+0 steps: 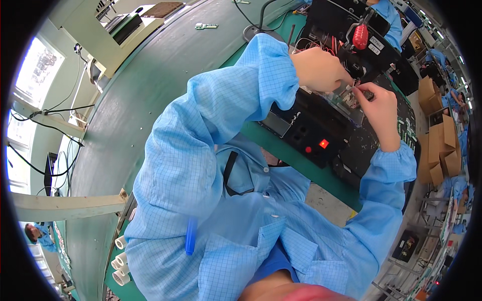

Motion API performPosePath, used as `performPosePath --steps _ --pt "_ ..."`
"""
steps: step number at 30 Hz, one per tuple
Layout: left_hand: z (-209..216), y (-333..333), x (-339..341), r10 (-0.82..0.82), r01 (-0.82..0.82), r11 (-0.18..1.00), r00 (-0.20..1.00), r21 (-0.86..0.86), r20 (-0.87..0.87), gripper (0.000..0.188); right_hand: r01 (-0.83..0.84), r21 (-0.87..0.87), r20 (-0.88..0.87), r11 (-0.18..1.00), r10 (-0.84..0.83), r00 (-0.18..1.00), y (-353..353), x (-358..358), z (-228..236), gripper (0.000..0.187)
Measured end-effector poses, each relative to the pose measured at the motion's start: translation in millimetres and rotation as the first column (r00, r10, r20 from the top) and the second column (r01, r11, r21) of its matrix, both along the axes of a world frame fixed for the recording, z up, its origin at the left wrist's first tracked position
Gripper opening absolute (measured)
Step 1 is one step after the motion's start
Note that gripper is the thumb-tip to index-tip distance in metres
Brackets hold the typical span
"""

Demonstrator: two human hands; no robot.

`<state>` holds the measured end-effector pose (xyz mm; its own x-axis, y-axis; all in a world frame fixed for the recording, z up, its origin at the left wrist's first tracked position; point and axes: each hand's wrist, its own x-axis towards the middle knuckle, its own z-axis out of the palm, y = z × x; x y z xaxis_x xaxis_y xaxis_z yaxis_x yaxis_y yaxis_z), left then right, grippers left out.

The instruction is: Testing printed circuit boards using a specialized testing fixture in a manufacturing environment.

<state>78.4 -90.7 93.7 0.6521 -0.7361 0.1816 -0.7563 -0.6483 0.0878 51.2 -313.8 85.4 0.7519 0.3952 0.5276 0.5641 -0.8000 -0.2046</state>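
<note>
A black test box (301, 128) with a lit red switch (324, 144) stands in front of me. Above its back part, both my hands meet over a clear plastic plate (346, 106) with small parts and thin wires around it. My left hand (321, 70) is bent down with its fingers curled together; what lies in them is hidden. Thumb and forefinger of my right hand (380, 111) pinch beside a small whitish piece (349, 88), too small to name. Just beyond the hands rises a toggle clamp with a red handle (360, 36).
Behind the clamp stand black cases (341, 15) with red wires (329, 44). A green conveyor belt (175, 55) curves along my left, carrying a small circuit board (206, 26). Cardboard boxes (439, 150) stand at the right. White tubes (120, 268) lie at lower left.
</note>
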Motion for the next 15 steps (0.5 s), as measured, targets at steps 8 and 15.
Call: performPosePath --steps 8,15 --pt "0 -1 1 -0.029 0.03 0.999 0.999 0.034 -0.025 0.049 -0.079 0.133 -0.146 0.988 0.098 0.984 3 4 -10 0.011" --pt "11 -6 5 0.017 -0.004 0.996 0.989 0.09 -0.147 0.052 -0.014 0.097 -0.159 0.995 0.03 0.987 -4 7 -13 0.01"
